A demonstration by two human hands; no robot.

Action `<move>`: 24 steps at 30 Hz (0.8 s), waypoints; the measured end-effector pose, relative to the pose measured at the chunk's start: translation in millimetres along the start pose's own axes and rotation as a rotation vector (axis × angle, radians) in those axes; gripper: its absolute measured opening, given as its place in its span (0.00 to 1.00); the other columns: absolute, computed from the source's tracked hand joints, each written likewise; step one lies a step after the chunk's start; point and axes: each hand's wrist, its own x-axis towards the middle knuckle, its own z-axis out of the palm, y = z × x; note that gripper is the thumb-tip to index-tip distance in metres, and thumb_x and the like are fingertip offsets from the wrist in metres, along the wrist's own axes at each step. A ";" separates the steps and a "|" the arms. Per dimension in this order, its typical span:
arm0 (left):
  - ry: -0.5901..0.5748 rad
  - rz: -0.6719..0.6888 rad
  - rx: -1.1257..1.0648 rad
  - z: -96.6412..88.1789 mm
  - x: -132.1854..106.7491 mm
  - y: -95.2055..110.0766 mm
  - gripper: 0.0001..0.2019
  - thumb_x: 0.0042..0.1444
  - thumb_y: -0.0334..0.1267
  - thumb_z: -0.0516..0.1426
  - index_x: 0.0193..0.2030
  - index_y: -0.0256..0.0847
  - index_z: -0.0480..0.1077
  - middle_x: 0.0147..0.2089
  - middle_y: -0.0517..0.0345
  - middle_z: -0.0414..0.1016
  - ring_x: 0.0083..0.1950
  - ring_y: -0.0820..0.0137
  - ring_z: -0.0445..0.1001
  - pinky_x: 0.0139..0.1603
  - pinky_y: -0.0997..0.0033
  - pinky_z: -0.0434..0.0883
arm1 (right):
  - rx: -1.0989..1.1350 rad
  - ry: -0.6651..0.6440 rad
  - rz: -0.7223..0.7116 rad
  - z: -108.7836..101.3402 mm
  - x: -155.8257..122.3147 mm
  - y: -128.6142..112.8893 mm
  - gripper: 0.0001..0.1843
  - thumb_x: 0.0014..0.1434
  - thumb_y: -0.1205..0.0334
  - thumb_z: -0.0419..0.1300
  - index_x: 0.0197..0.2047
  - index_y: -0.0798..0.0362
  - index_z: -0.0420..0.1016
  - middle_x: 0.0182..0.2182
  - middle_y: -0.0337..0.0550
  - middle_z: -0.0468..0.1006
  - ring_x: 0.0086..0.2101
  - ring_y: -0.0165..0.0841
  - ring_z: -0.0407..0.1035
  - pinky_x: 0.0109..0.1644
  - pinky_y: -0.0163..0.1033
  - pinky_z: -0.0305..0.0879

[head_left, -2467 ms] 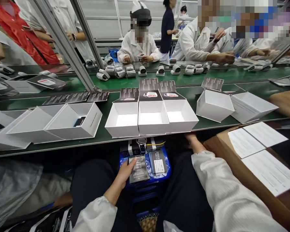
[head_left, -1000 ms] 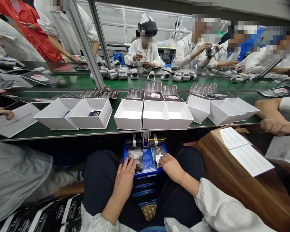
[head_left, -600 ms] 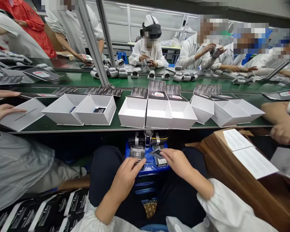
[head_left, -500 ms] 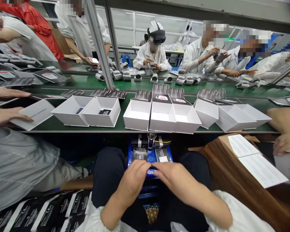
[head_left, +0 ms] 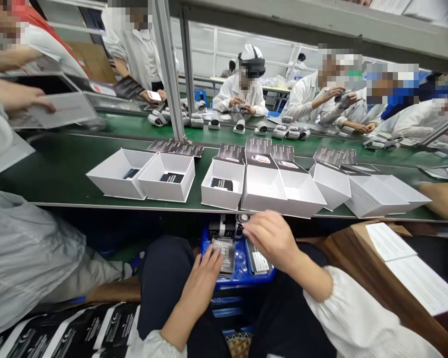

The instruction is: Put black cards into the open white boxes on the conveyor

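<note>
"Resting on what, the left hand [head_left: 203, 279]?"

"On a dark printed packet [head_left: 228, 259], fingers laid flat over its left side and slightly apart. That packet lies near the left edge of the blue stool [head_left: 242, 261]."

"And the right hand [head_left: 275, 239]?"

"Raised over the stool's far right part, beside a small round-topped object [head_left: 241, 224]. Its fingers are drawn in together; whether anything is between them, one cannot tell."

"What else does the stool carry?"

"A second packet [head_left: 260, 262] by the right edge, apart from the first, and a black bundle with a white band [head_left: 222, 227] at the far left corner."

"And the table [head_left: 59, 174]?"

"Open white boxes [head_left: 265, 201] stand along its near edge. Straight beyond the left hand, one box [head_left: 220, 197] holds a dark insert [head_left: 222, 185]."
</note>
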 end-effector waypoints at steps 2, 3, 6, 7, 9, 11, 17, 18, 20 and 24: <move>0.012 0.024 0.003 -0.9 -1.1 0.1 0.36 0.50 0.17 0.44 0.65 0.46 0.65 0.70 0.50 0.61 0.75 0.56 0.50 0.69 0.40 0.57 | -0.017 -0.246 0.065 18.3 -52.9 -3.6 0.08 0.67 0.60 0.59 0.45 0.52 0.78 0.43 0.49 0.80 0.48 0.42 0.71 0.57 0.51 0.64; 0.038 0.042 0.005 -2.7 -1.7 0.0 0.34 0.51 0.18 0.44 0.63 0.46 0.67 0.68 0.50 0.64 0.74 0.56 0.52 0.68 0.40 0.58 | -0.044 -0.374 0.113 28.7 -76.4 -4.4 0.09 0.64 0.61 0.62 0.46 0.53 0.78 0.45 0.51 0.80 0.50 0.44 0.70 0.58 0.53 0.63; 0.139 0.120 0.008 -8.8 -4.1 0.0 0.26 0.57 0.21 0.46 0.54 0.46 0.73 0.57 0.49 0.76 0.67 0.56 0.65 0.65 0.44 0.64 | -0.077 -0.606 0.184 57.6 -121.9 -3.9 0.14 0.61 0.69 0.63 0.51 0.58 0.76 0.52 0.55 0.77 0.54 0.48 0.68 0.61 0.55 0.60; 0.179 0.144 0.006 -10.2 -5.1 0.7 0.24 0.58 0.21 0.46 0.52 0.45 0.74 0.53 0.49 0.78 0.64 0.57 0.69 0.64 0.47 0.66 | -0.060 -0.630 0.185 64.1 -128.5 -3.7 0.14 0.62 0.73 0.60 0.51 0.59 0.77 0.51 0.56 0.77 0.53 0.46 0.69 0.61 0.53 0.60; 0.247 0.153 0.004 -10.9 -6.6 3.3 0.24 0.59 0.22 0.45 0.54 0.45 0.73 0.53 0.49 0.77 0.63 0.58 0.69 0.63 0.50 0.67 | -0.014 -0.641 0.195 70.2 -132.4 -3.9 0.13 0.63 0.76 0.55 0.46 0.59 0.78 0.45 0.54 0.79 0.48 0.42 0.72 0.59 0.48 0.62; 0.251 0.103 0.019 -8.9 -6.7 6.6 0.29 0.57 0.21 0.44 0.61 0.45 0.68 0.63 0.48 0.70 0.69 0.56 0.62 0.64 0.48 0.65 | 0.020 -0.637 0.218 69.1 -130.4 -3.9 0.12 0.64 0.75 0.54 0.40 0.58 0.79 0.37 0.50 0.79 0.42 0.40 0.73 0.55 0.45 0.65; 0.133 0.045 0.042 -5.6 -2.8 8.0 0.30 0.54 0.18 0.44 0.57 0.44 0.72 0.60 0.48 0.74 0.69 0.55 0.62 0.66 0.45 0.63 | 0.172 -0.596 0.270 59.8 -127.5 9.8 0.09 0.64 0.63 0.62 0.32 0.52 0.80 0.33 0.41 0.79 0.38 0.34 0.74 0.48 0.35 0.66; 0.171 0.070 0.053 -9.3 -2.9 8.1 0.28 0.55 0.19 0.44 0.55 0.43 0.74 0.57 0.48 0.77 0.67 0.55 0.65 0.64 0.45 0.65 | 0.200 -0.588 0.280 57.5 -126.5 12.7 0.09 0.64 0.64 0.62 0.32 0.51 0.80 0.33 0.39 0.80 0.38 0.32 0.74 0.47 0.33 0.66; 0.280 0.157 0.065 -21.9 -3.9 12.1 0.25 0.58 0.20 0.44 0.54 0.42 0.74 0.52 0.48 0.79 0.60 0.57 0.72 0.60 0.50 0.70 | 0.212 -0.551 0.339 48.0 -121.5 14.4 0.11 0.67 0.66 0.58 0.35 0.50 0.81 0.34 0.39 0.80 0.39 0.33 0.75 0.45 0.33 0.66; 0.506 0.353 0.025 -62.0 -4.3 42.8 0.20 0.64 0.23 0.45 0.54 0.40 0.73 0.45 0.49 0.78 0.46 0.66 0.75 0.47 0.65 0.75 | 0.251 -0.261 0.519 3.0 -97.9 -11.5 0.16 0.72 0.60 0.48 0.44 0.51 0.78 0.37 0.44 0.81 0.38 0.35 0.76 0.42 0.36 0.68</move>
